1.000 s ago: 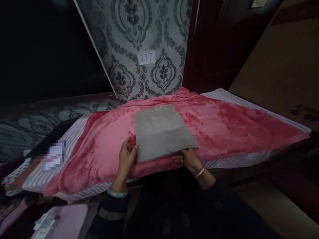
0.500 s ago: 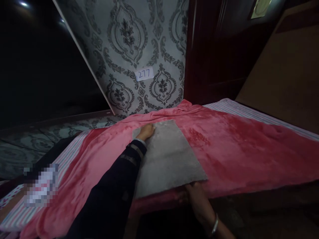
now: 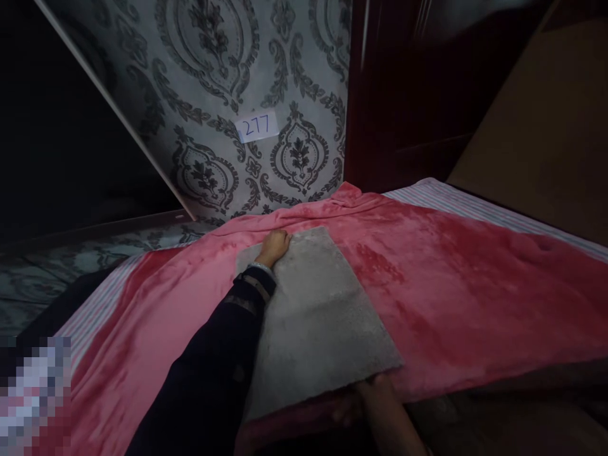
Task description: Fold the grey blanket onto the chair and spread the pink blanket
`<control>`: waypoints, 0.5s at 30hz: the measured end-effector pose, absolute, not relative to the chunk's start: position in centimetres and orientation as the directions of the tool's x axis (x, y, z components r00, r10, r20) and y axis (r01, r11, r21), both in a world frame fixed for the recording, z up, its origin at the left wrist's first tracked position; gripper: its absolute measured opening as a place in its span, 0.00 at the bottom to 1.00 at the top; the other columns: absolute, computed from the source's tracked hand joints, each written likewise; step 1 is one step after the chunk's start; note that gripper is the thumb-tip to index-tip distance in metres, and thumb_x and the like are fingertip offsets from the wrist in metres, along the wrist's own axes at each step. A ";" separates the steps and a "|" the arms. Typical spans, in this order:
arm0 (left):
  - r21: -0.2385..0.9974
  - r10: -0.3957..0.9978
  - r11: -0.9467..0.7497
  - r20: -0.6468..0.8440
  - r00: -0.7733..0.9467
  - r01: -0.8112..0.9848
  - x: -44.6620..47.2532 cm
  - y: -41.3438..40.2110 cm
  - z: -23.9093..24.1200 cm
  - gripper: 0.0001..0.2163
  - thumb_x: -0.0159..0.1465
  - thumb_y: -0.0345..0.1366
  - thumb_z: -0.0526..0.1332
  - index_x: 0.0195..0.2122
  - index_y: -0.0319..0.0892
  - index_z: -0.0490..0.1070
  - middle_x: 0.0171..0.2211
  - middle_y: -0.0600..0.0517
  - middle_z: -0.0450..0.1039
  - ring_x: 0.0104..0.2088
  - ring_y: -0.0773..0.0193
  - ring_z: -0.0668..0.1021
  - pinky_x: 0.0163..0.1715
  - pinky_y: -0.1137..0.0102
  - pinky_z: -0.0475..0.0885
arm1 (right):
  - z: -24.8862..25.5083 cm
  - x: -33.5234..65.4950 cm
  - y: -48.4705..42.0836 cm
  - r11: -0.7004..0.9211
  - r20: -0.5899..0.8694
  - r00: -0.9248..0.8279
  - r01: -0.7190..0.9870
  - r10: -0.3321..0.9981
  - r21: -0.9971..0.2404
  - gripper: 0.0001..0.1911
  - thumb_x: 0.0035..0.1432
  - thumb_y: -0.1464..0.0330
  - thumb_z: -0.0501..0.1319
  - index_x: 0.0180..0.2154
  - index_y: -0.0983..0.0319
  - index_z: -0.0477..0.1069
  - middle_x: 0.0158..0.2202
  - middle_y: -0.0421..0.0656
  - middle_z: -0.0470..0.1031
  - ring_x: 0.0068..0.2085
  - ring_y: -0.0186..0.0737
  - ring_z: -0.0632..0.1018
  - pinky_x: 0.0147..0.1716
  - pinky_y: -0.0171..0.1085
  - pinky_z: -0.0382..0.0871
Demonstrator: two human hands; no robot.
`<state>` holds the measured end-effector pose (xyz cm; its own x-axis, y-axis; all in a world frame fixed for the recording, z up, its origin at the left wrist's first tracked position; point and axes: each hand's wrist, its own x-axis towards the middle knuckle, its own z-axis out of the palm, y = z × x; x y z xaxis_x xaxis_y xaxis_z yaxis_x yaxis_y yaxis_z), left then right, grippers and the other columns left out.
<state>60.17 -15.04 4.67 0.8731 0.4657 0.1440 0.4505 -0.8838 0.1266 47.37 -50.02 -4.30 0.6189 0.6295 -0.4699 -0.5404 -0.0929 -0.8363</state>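
A grey rectangular cloth [image 3: 316, 316] lies flat on a pink fleece blanket [image 3: 451, 278]. My left hand [image 3: 274, 246] reaches across the cloth to its far edge, fingers curled over that edge. My right hand [image 3: 375, 396] is at the cloth's near right corner, its fingers tucked under the edge and mostly hidden.
The blanket covers a striped sheet [image 3: 441, 193] on a raised surface. Behind stands a wall with grey damask wallpaper and a paper label reading 277 [image 3: 257, 126]. A dark red wooden door [image 3: 403, 95] stands at the right, next to a brown panel [image 3: 546, 139].
My left hand went from the cloth's near left corner to its far edge and stays there. The view moved closer and lower. My right hand keeps its hold at the near right corner.
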 end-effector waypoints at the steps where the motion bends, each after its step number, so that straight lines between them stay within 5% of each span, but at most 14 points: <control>1: 0.131 0.463 -0.885 0.143 0.875 0.447 60.1 -15.0 4.5 0.17 0.73 0.39 0.52 0.49 0.36 0.78 0.50 0.36 0.79 0.53 0.52 0.78 0.54 0.64 0.69 | -4.1 47.4 -50.0 -0.097 -0.476 0.619 -0.543 0.625 -0.834 0.24 0.50 0.51 0.66 0.42 0.61 0.75 0.20 0.46 0.76 0.26 0.52 0.81 0.25 0.43 0.73; 15: 0.156 0.522 -0.851 0.136 0.842 0.502 60.4 -15.0 4.2 0.15 0.73 0.39 0.52 0.49 0.37 0.76 0.50 0.36 0.79 0.52 0.50 0.79 0.50 0.63 0.70 | -1.7 47.0 -49.2 -0.108 -0.461 0.662 -0.501 0.591 -0.859 0.28 0.45 0.44 0.61 0.35 0.61 0.74 0.14 0.43 0.70 0.20 0.46 0.76 0.19 0.37 0.63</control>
<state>60.36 -15.02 4.20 0.8420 0.5221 0.1359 0.5022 -0.8505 0.1563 47.04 -49.19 -1.70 0.6623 0.5908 -0.4609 -0.5012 -0.1081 -0.8586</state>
